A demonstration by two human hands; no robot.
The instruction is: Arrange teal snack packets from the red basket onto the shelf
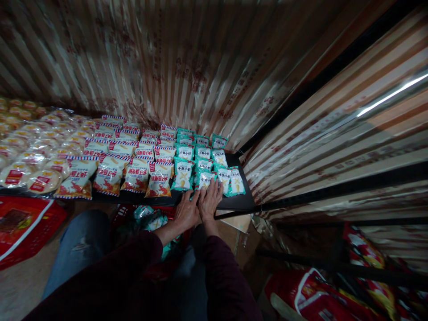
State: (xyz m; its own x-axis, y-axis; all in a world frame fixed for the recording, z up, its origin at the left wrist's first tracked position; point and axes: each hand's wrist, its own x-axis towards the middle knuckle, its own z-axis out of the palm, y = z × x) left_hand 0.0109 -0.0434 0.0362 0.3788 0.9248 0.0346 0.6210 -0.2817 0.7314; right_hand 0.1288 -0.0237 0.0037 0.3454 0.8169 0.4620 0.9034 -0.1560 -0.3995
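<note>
Both my hands are at the front edge of a dark shelf (234, 203). With fingers stretched out, my right hand (209, 203) rests against a small teal-and-white snack bag (205, 178) in the front row. My left hand (187, 209) lies close beside it, fingertips near the shelf edge and the same bag; its fingers are extended. More teal-and-white snack bags (183, 174) stand in rows around this one. A basket (122, 218) below, between my legs, holds further teal bags (157, 221), partly hidden by my left arm.
Left along the shelf stand red-and-white snack bags (160, 180), then round wrapped packs (43, 180). Striped plastic sheeting (187, 58) hangs behind. A black frame bar (287, 96) slants up at the right. Red bags (310, 290) lie low right, another red package (23, 227) low left.
</note>
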